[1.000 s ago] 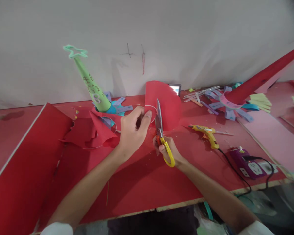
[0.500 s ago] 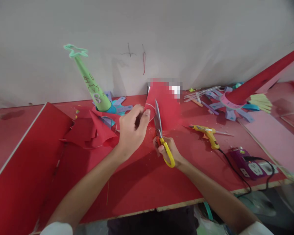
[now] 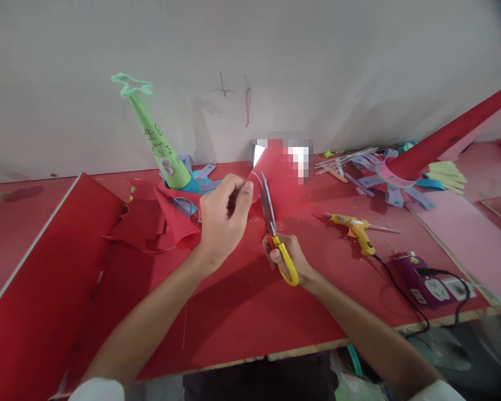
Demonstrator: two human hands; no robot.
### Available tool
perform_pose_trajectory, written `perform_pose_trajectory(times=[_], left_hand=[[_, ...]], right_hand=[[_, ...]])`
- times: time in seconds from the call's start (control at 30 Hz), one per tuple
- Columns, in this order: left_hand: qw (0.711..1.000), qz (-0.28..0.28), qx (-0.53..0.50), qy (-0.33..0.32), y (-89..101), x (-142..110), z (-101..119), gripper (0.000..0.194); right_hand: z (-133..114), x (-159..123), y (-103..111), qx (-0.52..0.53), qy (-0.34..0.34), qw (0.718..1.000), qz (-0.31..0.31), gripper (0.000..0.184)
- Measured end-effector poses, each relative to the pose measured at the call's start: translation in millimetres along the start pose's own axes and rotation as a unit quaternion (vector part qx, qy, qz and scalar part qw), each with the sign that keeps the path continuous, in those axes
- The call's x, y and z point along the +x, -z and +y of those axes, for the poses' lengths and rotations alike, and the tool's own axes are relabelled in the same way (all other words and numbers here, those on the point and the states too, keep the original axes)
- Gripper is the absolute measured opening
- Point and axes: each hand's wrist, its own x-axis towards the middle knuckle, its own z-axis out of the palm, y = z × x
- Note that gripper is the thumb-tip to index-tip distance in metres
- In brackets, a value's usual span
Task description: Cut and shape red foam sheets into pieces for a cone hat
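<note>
A piece of red paper (image 3: 281,186) is held up by my left hand (image 3: 225,217), whose thumb and fingers pinch its left edge. My right hand (image 3: 288,256) grips the scissors (image 3: 284,260), which have yellow and orange-red handles. Their metal blades point up and lie against the paper near its curved pale edge; I cannot tell how far apart the blades are. To the left of my left hand lie cut red paper scraps (image 3: 175,220). Behind them stands a tilted green paper cone (image 3: 161,147) with writing on it and a mint star outline at its tip.
A yellow glue gun (image 3: 357,228) lies right of the scissors, its cord running to a purple power strip (image 3: 426,281). A long red cone (image 3: 442,139) with paper strips leans at the right. A large red board (image 3: 37,284) is on the left. A pixelated bright screen stands behind the paper.
The red paper has turned and shifted slightly, showing more of the bright screen behind it. My left hand has moved a little left; the scissors' tips have tilted slightly left.
</note>
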Motion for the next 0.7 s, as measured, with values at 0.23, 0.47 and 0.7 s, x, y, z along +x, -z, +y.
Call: perform_pose_trajectory(times=[0.23,0.47,0.7], left_hand=[[1.0,0.009,0.014,-0.007,2.1,1.9,1.4,0.035],[1.0,0.009,0.015,0.007,5.9,3.0,5.3,0.028],[0.999,0.007,0.03,0.02,4.0,1.5,5.2,0.03]], right_hand=[[-3.6,-0.1,0.3,-0.017,-0.002,1.0,0.001,0.079],[-5.7,-0.1,0.8,-0.023,-0.019,1.0,-0.002,0.08],[-3.2,-2.3,-3.7,0.002,-0.032,0.999,-0.002,0.08]])
